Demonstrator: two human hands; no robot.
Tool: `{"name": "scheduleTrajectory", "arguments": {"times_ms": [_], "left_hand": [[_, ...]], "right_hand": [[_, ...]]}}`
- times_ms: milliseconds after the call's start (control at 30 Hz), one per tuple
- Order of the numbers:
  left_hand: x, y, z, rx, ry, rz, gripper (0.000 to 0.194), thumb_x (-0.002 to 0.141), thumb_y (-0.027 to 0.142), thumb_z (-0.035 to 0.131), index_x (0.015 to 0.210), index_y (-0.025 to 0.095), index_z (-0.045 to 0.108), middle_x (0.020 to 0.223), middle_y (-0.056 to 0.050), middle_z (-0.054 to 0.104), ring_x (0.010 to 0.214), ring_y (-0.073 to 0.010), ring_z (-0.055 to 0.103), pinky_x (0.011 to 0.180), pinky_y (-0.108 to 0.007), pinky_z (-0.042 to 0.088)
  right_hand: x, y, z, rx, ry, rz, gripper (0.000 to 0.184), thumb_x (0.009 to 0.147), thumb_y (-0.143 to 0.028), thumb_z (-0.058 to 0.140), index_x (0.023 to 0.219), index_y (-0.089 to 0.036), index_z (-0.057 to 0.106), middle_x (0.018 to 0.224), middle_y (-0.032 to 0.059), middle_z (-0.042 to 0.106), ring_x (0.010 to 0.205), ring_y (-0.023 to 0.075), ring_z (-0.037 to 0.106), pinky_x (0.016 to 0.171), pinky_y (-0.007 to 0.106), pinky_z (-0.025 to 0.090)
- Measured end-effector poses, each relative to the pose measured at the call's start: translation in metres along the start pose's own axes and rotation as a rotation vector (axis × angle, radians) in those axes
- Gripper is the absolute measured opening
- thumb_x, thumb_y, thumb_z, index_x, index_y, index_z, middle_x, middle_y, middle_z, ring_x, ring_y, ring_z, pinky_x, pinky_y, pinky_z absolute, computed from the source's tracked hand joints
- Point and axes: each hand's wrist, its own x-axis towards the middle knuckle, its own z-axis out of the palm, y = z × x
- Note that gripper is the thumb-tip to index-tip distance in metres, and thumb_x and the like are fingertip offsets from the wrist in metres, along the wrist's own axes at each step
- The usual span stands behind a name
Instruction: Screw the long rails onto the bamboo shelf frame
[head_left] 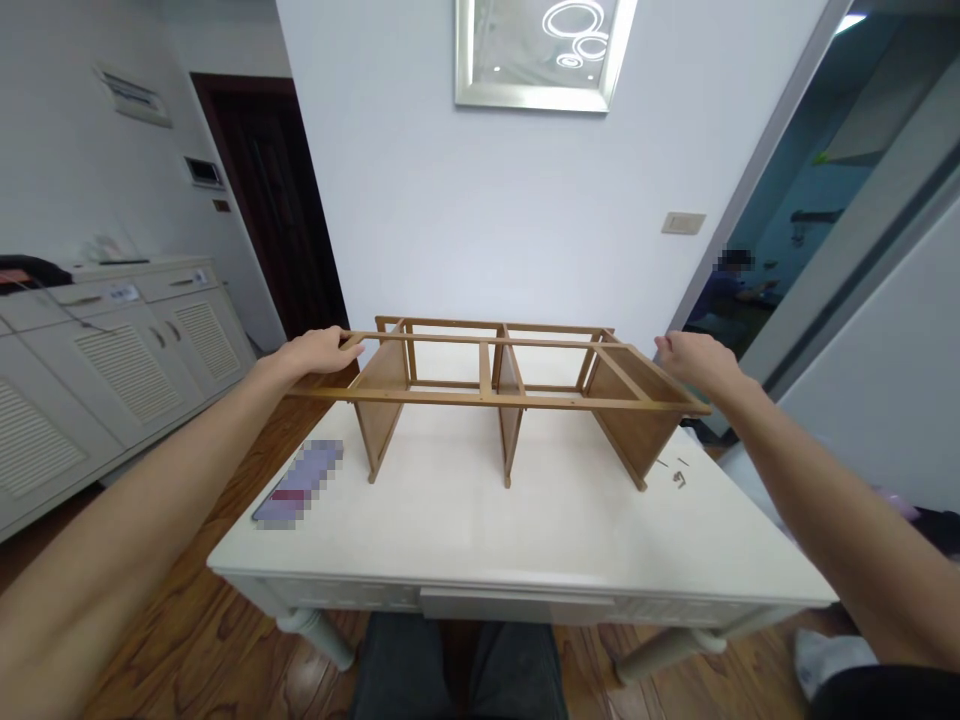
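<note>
A wooden shelf frame (510, 399) lies on its side on the white table (450, 540), its ladder-like side piece uppermost. Three upright panels, among them the middle panel (510, 375), stand beneath that piece. My left hand (321, 352) grips the left end of the upper side, thumb stretched along the rail. At the opposite end, my right hand (697, 362) is closed against the frame, its fingertips partly hidden. Small metal hardware pieces (679, 479) lie on the tabletop near the right panel.
A phone-like flat object (300, 485), blurred, rests at the table's left edge. Behind the table rises a white wall (510, 220) with a framed picture (532, 100). A white cabinet (135, 360) stands left. Through the right doorway, a person (724, 290) is visible.
</note>
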Motion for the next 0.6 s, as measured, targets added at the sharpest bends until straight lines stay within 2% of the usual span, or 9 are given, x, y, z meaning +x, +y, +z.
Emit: {"name": "scheduleTrajectory", "arguments": {"times_ms": [67,133,233,333,467,533,600], "left_hand": [[0.011,-0.009,0.010,-0.002,-0.047,-0.071,0.064,0.084,0.056,0.060,0.124,0.006,0.071,0.113,-0.025,0.077,0.101,-0.0417,0.075,0.083,-0.044,0.057],[0.017,-0.014,0.018,-0.022,-0.095,-0.115,0.061,0.081,0.056,0.061,0.113,0.005,0.074,0.098,-0.025,0.079,0.090,-0.0413,0.076,0.077,-0.043,0.057],[0.021,-0.017,0.026,-0.084,-0.182,-0.134,0.050,0.080,0.055,0.061,0.089,0.009,0.076,0.073,-0.019,0.077,0.070,-0.0357,0.075,0.069,-0.039,0.057],[0.025,-0.020,0.031,-0.124,-0.176,-0.126,0.044,0.081,0.054,0.059,0.079,0.014,0.075,0.066,-0.015,0.074,0.068,-0.0337,0.075,0.068,-0.037,0.057],[0.023,-0.024,0.032,-0.153,-0.061,-0.129,0.043,0.083,0.051,0.059,0.092,0.013,0.077,0.069,-0.014,0.074,0.075,-0.0372,0.075,0.076,-0.042,0.057],[0.017,-0.027,0.032,-0.190,0.015,-0.118,0.045,0.087,0.049,0.058,0.104,0.011,0.076,0.076,-0.015,0.076,0.078,-0.0373,0.074,0.078,-0.044,0.058],[0.006,-0.029,0.032,-0.233,0.126,-0.070,0.048,0.091,0.047,0.058,0.115,0.008,0.072,0.087,-0.016,0.078,0.085,-0.0372,0.074,0.085,-0.048,0.058]], "right_hand": [[0.013,0.010,0.009,-0.039,-0.085,0.087,0.033,0.106,-0.040,0.054,0.121,-0.015,0.069,0.128,0.0178,0.069,0.113,0.0288,0.069,0.096,0.047,0.056],[0.022,0.020,0.016,-0.055,-0.170,0.116,0.038,0.102,-0.043,0.065,0.131,-0.018,0.064,0.133,0.0113,0.066,0.114,0.0250,0.067,0.098,0.048,0.058],[0.031,0.029,0.026,-0.040,-0.283,0.080,0.039,0.101,-0.042,0.067,0.132,-0.018,0.063,0.133,0.0097,0.066,0.113,0.0244,0.068,0.096,0.046,0.060],[0.033,0.031,0.034,-0.012,-0.334,0.020,0.035,0.102,-0.043,0.066,0.127,-0.019,0.066,0.129,0.0081,0.067,0.110,0.0238,0.069,0.094,0.044,0.060],[0.027,0.033,0.034,0.014,-0.280,-0.045,0.036,0.102,-0.050,0.062,0.105,-0.016,0.073,0.106,0.0067,0.075,0.096,0.0221,0.072,0.087,0.036,0.057],[0.022,0.038,0.031,0.029,-0.203,-0.066,0.043,0.103,-0.051,0.056,0.090,-0.015,0.077,0.091,0.0088,0.077,0.087,0.0236,0.072,0.078,0.031,0.052],[0.014,0.044,0.028,0.052,-0.106,-0.088,0.049,0.103,-0.051,0.051,0.085,-0.014,0.078,0.082,0.0109,0.077,0.080,0.0238,0.071,0.072,0.029,0.046]]}}
